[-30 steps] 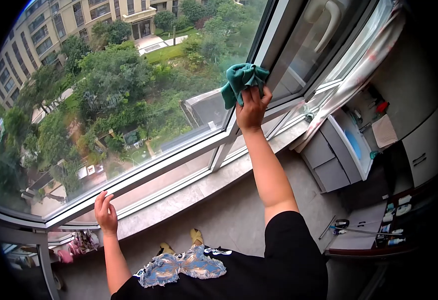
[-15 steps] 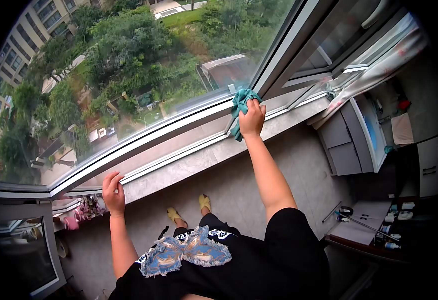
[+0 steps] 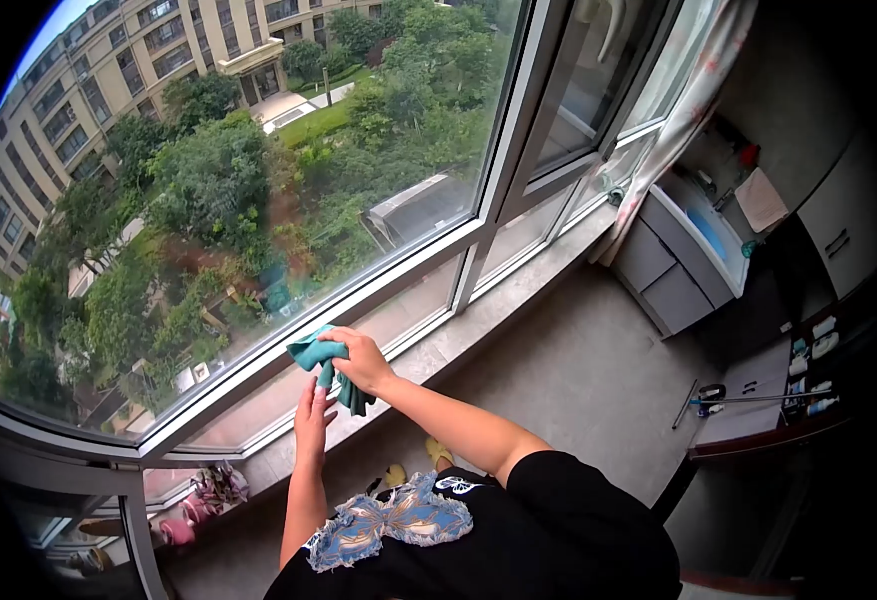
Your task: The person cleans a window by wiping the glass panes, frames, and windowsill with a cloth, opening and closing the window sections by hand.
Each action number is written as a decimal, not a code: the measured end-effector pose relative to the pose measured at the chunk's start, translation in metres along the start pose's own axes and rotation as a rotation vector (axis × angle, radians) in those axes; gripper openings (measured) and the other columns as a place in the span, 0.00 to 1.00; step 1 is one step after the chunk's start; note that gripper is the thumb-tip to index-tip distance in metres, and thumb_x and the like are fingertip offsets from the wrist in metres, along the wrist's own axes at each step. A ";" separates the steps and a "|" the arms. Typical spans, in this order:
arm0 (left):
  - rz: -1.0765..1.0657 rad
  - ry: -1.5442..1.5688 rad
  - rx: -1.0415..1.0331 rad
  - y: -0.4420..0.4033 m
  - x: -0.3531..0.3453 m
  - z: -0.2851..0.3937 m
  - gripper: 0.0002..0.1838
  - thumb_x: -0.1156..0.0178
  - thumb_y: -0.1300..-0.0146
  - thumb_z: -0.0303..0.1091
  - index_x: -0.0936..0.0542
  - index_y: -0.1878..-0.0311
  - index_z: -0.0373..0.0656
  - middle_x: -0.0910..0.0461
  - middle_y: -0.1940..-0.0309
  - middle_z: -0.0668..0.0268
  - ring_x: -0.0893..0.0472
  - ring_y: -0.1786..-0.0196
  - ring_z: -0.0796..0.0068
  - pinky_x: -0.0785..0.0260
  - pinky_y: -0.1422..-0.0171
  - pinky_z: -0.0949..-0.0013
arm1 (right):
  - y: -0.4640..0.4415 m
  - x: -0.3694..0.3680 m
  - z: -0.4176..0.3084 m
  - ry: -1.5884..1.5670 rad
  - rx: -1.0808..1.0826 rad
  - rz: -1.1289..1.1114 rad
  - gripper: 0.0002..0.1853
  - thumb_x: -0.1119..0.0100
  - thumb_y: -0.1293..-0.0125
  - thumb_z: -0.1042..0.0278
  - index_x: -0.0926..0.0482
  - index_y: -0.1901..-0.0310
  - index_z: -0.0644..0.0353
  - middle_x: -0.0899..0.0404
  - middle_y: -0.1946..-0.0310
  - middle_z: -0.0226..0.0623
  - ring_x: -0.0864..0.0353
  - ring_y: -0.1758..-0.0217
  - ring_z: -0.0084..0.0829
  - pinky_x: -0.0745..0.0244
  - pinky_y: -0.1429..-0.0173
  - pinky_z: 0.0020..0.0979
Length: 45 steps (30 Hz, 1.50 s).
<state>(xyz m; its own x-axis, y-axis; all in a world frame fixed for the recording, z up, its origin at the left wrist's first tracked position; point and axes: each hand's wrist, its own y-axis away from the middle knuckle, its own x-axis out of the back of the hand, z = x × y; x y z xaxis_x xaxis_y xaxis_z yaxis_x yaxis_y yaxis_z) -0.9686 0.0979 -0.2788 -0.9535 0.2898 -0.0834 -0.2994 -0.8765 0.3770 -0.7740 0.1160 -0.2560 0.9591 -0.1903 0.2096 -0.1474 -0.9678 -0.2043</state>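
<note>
My right hand [image 3: 363, 364] is closed around a crumpled teal cloth [image 3: 318, 350], held in front of the window's lower frame rail [image 3: 248, 385]. Part of the cloth hangs below the hand towards the sill. Just beneath it, my left hand [image 3: 312, 425] is raised with its fingers stretched upward, their tips at the cloth's hanging part; whether they touch it I cannot tell. Beyond the rail, the large window pane [image 3: 288, 190] carries a faint reflection of the arms and cloth.
A stone sill [image 3: 423, 355] runs below the window. At the right stand a washbasin cabinet [image 3: 673, 265] and a curtain [image 3: 678, 110]. Pink items [image 3: 198, 505] lie at the lower left near an open window sash [image 3: 78, 540]. A pole [image 3: 758, 399] lies at the right.
My right hand has moved left with the cloth, away from the frame corner. My left hand has come rightward, close to the cloth. The view has turned.
</note>
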 end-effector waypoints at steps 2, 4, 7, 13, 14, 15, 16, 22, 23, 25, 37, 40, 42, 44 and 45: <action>-0.230 0.343 -0.077 0.008 -0.006 0.004 0.39 0.52 0.20 0.63 0.42 0.18 0.48 0.31 0.25 0.61 0.26 0.29 0.65 0.26 0.33 0.58 | 0.025 -0.013 -0.010 0.283 0.164 0.029 0.30 0.37 0.44 0.74 0.21 0.36 0.58 0.22 0.36 0.47 0.23 0.32 0.51 0.28 0.27 0.45; -0.320 0.680 -0.123 0.011 -0.022 0.012 0.36 0.50 0.21 0.63 0.35 0.22 0.47 0.27 0.30 0.61 0.25 0.31 0.66 0.26 0.33 0.58 | 0.050 -0.019 -0.020 0.347 0.198 -0.121 0.34 0.35 0.42 0.70 0.26 0.31 0.58 0.28 0.29 0.50 0.26 0.29 0.56 0.29 0.25 0.46; -0.206 0.666 -0.066 -0.001 -0.023 0.006 0.19 0.43 0.21 0.43 0.28 0.35 0.46 0.20 0.45 0.63 0.19 0.41 0.67 0.25 0.35 0.59 | 0.067 0.017 -0.061 0.383 0.122 -0.477 0.34 0.34 0.37 0.64 0.28 0.28 0.55 0.35 0.23 0.51 0.30 0.25 0.56 0.31 0.23 0.47; -0.374 0.571 0.032 0.010 -0.036 0.030 0.26 0.39 0.30 0.35 0.28 0.32 0.36 0.18 0.45 0.55 0.14 0.48 0.60 0.18 0.42 0.56 | 0.015 0.198 -0.172 0.378 0.194 0.251 0.22 0.35 0.29 0.70 0.22 0.34 0.56 0.12 0.47 0.45 0.09 0.56 0.33 0.14 0.52 0.33; -0.384 0.589 0.047 0.006 -0.038 0.031 0.26 0.39 0.30 0.36 0.28 0.32 0.36 0.18 0.45 0.55 0.14 0.48 0.59 0.18 0.42 0.56 | 0.000 0.239 -0.188 0.426 0.303 0.465 0.23 0.35 0.30 0.73 0.23 0.34 0.57 0.12 0.49 0.44 0.10 0.57 0.34 0.13 0.54 0.32; -0.378 0.613 0.077 0.002 -0.041 0.029 0.25 0.40 0.30 0.36 0.28 0.33 0.36 0.18 0.45 0.54 0.14 0.48 0.58 0.18 0.42 0.55 | -0.014 0.281 -0.205 0.553 0.396 0.674 0.23 0.36 0.31 0.75 0.23 0.35 0.57 0.13 0.52 0.40 0.12 0.58 0.33 0.14 0.56 0.32; -0.350 0.631 0.056 0.002 -0.049 0.034 0.24 0.40 0.29 0.36 0.28 0.34 0.36 0.18 0.46 0.54 0.14 0.48 0.58 0.18 0.42 0.55 | -0.024 0.318 -0.230 0.652 0.425 0.824 0.23 0.35 0.30 0.74 0.25 0.35 0.58 0.18 0.51 0.40 0.17 0.53 0.36 0.17 0.48 0.36; -0.281 0.669 -0.106 -0.035 -0.122 0.032 0.24 0.39 0.30 0.34 0.29 0.33 0.38 0.19 0.47 0.56 0.14 0.49 0.59 0.17 0.42 0.53 | -0.133 0.479 -0.275 1.164 0.363 1.179 0.41 0.37 0.28 0.40 0.41 0.28 0.62 0.30 0.40 0.53 0.28 0.37 0.50 0.32 0.32 0.53; -0.276 0.684 -0.104 -0.034 -0.139 0.036 0.24 0.40 0.30 0.33 0.29 0.33 0.38 0.19 0.47 0.56 0.14 0.49 0.58 0.17 0.43 0.53 | -0.149 0.483 -0.277 0.995 0.330 1.125 0.39 0.40 0.27 0.38 0.40 0.30 0.62 0.29 0.39 0.54 0.26 0.37 0.53 0.29 0.35 0.54; -0.253 0.706 -0.121 -0.046 -0.169 0.026 0.22 0.39 0.30 0.34 0.27 0.35 0.38 0.18 0.50 0.55 0.14 0.51 0.57 0.16 0.45 0.53 | -0.174 0.481 -0.271 0.754 0.309 1.033 0.35 0.46 0.24 0.35 0.37 0.37 0.62 0.24 0.41 0.57 0.21 0.41 0.57 0.24 0.43 0.55; -0.121 0.587 -0.193 -0.018 -0.240 0.041 0.23 0.39 0.32 0.31 0.26 0.35 0.37 0.18 0.49 0.56 0.14 0.50 0.61 0.18 0.43 0.56 | -0.202 0.525 -0.254 0.590 0.833 0.987 0.22 0.40 0.22 0.48 0.27 0.59 0.62 0.18 0.74 0.53 0.15 0.69 0.57 0.22 0.67 0.46; -0.097 0.570 -0.238 -0.020 -0.240 0.048 0.24 0.39 0.32 0.31 0.26 0.34 0.36 0.18 0.48 0.56 0.14 0.50 0.61 0.18 0.43 0.57 | -0.204 0.534 -0.256 0.644 0.910 0.943 0.21 0.39 0.23 0.48 0.28 0.59 0.62 0.18 0.76 0.53 0.15 0.71 0.58 0.23 0.70 0.47; -0.110 0.574 -0.250 -0.023 -0.240 0.051 0.25 0.38 0.33 0.31 0.27 0.34 0.36 0.18 0.48 0.56 0.14 0.50 0.61 0.18 0.43 0.57 | -0.202 0.534 -0.256 0.608 0.953 0.907 0.21 0.37 0.25 0.49 0.28 0.60 0.60 0.19 0.77 0.54 0.16 0.71 0.60 0.24 0.72 0.50; -0.126 0.585 -0.266 -0.024 -0.243 0.059 0.25 0.38 0.33 0.30 0.27 0.33 0.36 0.18 0.47 0.56 0.14 0.49 0.61 0.18 0.42 0.57 | -0.201 0.535 -0.258 0.592 0.976 0.899 0.21 0.35 0.26 0.49 0.28 0.61 0.60 0.19 0.77 0.53 0.16 0.71 0.59 0.24 0.72 0.49; -0.142 0.577 -0.276 -0.023 -0.245 0.063 0.26 0.37 0.33 0.30 0.28 0.33 0.36 0.18 0.47 0.56 0.14 0.49 0.62 0.18 0.42 0.58 | -0.201 0.537 -0.259 0.605 1.011 0.900 0.21 0.35 0.26 0.50 0.28 0.62 0.60 0.19 0.77 0.52 0.16 0.71 0.59 0.24 0.72 0.49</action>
<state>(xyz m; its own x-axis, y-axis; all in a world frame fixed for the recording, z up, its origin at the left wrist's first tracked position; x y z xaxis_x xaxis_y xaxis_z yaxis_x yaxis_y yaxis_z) -0.7263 0.0713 -0.2085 -0.7472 0.2249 -0.6254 -0.3490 -0.9336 0.0812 -0.2920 0.1657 0.1448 0.3577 -0.9330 -0.0400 -0.1529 -0.0163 -0.9881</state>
